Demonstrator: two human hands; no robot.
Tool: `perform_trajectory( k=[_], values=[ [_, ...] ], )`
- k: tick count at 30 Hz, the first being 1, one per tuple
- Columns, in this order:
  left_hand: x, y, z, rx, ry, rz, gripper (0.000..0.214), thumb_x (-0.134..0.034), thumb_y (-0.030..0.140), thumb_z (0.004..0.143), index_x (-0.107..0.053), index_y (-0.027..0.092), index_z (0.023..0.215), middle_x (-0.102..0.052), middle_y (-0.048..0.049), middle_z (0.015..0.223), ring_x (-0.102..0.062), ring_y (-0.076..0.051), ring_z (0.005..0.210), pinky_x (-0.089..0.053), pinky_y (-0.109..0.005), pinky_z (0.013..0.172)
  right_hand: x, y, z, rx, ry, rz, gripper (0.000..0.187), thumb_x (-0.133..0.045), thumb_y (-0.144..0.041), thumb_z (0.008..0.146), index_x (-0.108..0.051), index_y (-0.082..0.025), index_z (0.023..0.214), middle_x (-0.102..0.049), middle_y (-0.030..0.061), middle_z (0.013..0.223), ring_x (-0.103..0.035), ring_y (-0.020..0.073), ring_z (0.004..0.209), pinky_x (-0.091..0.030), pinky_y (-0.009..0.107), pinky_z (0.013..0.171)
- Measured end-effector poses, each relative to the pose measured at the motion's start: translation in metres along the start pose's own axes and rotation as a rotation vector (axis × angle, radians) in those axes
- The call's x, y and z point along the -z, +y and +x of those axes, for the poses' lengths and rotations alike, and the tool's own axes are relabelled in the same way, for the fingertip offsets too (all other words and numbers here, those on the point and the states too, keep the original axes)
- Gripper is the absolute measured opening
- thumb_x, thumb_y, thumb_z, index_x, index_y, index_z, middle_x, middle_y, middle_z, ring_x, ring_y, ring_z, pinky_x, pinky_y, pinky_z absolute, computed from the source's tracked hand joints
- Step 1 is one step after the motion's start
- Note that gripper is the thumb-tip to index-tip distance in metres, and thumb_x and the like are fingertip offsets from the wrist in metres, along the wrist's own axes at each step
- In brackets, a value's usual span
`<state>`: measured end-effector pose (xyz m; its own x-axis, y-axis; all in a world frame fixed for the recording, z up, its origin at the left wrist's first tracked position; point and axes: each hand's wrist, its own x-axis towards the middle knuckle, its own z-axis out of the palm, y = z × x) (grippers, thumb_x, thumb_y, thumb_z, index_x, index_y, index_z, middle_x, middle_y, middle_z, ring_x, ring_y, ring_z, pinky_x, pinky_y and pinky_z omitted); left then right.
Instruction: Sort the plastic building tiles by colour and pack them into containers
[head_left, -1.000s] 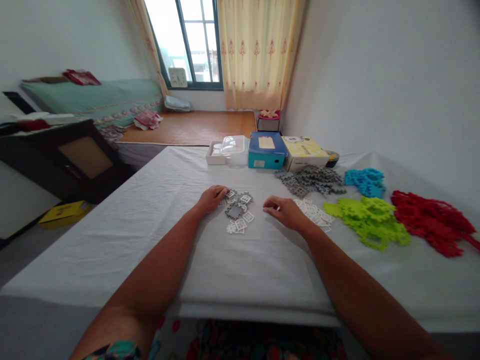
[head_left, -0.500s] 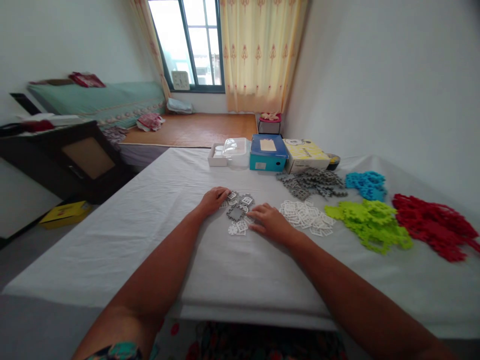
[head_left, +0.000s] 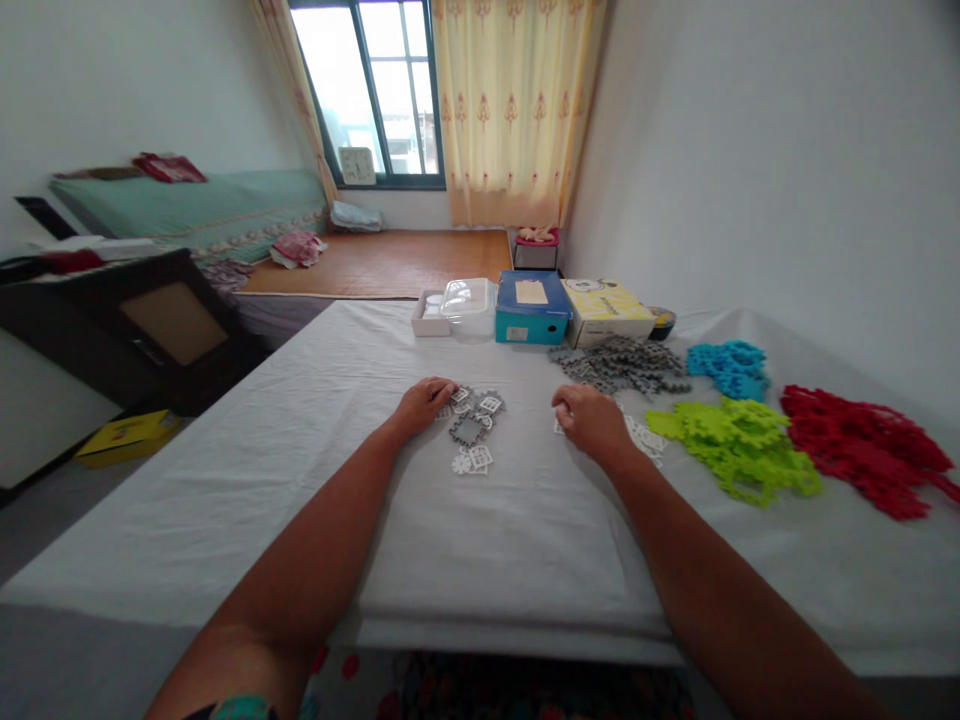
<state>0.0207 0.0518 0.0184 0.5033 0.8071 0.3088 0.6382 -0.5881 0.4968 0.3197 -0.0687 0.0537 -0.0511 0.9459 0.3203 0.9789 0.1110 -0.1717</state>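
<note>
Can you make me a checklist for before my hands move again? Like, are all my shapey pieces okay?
1. Left hand at the small grey-and-white cluster: ok, its fingertips are at the cluster's far left edge.
2. Right hand at the white pile: ok, white pieces show on both sides of it.
3. A piece gripped in the right hand: cannot tell, the fingers hide it.
4. Grey and white kept separate in the cluster: not ok, both colours lie together there.
5. Blue pile separate from the red pile: ok, there's a gap between them.
</note>
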Motion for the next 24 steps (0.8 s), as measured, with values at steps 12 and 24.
perform_trajectory(
  k=[12,24],
  values=[
    [-0.002,-0.003,0.0,-0.016,0.02,0.0,0.044,-0.033,0.045,0.094,-0.07,0.02,0.099,-0.071,-0.0067,0.104,-0.063,-0.02,0.101,-0.045,-0.033,0.096,-0.043,-0.059,0.006,0.409,-0.128,0.213,0.049,-0.045,-0.039,0.095,-0.045,-0.018,0.139,-0.046,0.0111,0.144,-0.04,0.0243,0.131,-0.036,0.042,0.104],
    [-0.001,-0.001,0.0,-0.004,0.021,-0.017,0.043,-0.035,0.046,0.093,-0.07,0.022,0.098,-0.072,-0.0066,0.104,-0.063,-0.021,0.101,-0.046,-0.034,0.096,-0.03,-0.033,-0.001,0.305,-0.104,0.368,0.034,-0.066,-0.02,0.081,-0.063,-0.017,0.115,-0.062,0.0106,0.114,-0.056,0.0191,0.104,-0.044,0.032,0.092]
  ],
)
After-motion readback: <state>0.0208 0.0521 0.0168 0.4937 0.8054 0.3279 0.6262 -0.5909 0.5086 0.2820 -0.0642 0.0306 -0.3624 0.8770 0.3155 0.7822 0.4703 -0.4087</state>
